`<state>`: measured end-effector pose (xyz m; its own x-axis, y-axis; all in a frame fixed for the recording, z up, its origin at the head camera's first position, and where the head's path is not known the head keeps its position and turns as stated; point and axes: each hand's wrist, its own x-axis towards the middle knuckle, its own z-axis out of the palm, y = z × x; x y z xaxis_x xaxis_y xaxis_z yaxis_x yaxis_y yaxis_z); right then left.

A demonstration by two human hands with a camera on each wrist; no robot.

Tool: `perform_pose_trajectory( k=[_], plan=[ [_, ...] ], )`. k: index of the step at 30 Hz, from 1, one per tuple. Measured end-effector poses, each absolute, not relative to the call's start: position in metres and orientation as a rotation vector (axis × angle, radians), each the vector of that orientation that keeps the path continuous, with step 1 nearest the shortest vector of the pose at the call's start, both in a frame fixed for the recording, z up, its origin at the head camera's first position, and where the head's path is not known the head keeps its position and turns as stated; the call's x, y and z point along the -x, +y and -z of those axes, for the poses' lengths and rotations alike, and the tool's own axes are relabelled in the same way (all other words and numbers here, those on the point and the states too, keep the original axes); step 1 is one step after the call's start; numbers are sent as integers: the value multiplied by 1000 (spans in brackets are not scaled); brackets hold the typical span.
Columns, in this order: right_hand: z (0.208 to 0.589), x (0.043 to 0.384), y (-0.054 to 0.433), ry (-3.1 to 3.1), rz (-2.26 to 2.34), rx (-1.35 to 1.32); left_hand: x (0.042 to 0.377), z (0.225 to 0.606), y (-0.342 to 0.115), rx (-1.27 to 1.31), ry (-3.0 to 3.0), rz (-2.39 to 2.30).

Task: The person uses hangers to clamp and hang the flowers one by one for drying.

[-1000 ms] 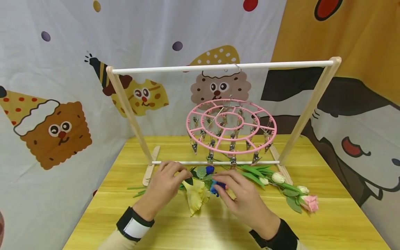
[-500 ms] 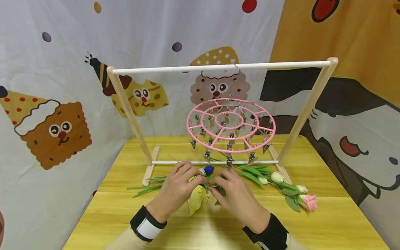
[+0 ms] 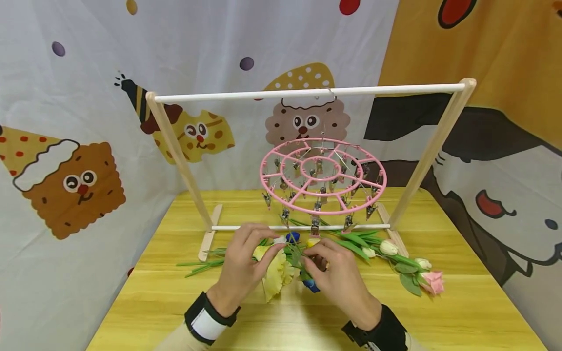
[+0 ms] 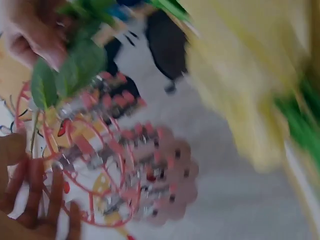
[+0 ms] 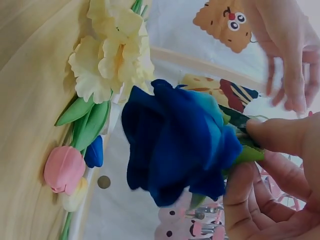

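Note:
My right hand [image 3: 340, 273] pinches a blue rose [image 5: 175, 142] just below its bloom, thumb against the fingers. In the head view the bloom points down toward the table, and its leafy stem [image 3: 295, 251] rises toward the hanging clips. My left hand [image 3: 246, 265] is close to that stem, thumb and fingers apart. The left wrist view is blurred; there the stem end comes near the left fingers [image 4: 35, 185], which are spread. A large yellow flower [image 3: 274, 273] lies beside my left hand, with a blue bud [image 3: 292, 237] behind it.
A pink round clip hanger [image 3: 322, 176] hangs from the white bar [image 3: 246, 96] of a wooden rack. White tulips [image 3: 388, 247] and a pink rose [image 3: 432, 282] lie to the right on the wooden table [image 3: 162, 302]. A pink tulip [image 5: 65, 169] lies near the yellow flower.
My hands came together at the blue rose, which has been picked up by the right hand and turned with its stem upward. The left hand has since drawn slightly back from it.

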<state>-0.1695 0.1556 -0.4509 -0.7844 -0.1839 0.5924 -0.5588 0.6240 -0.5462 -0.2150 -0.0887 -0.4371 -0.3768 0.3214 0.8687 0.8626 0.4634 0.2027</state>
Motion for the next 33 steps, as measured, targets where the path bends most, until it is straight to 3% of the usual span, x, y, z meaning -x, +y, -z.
perform_pose_trajectory(
  k=[5, 14, 33],
  plan=[
    [452, 170, 156, -2325, -1045, -606, 212, 441, -71, 977, -2072, 1203],
    [449, 169, 162, -2316, -981, -616, 212, 436, -48, 1067, -2055, 1333],
    [392, 150, 187, -1980, -1076, -623, 213, 431, -34, 1107, -1972, 761]
  ],
)
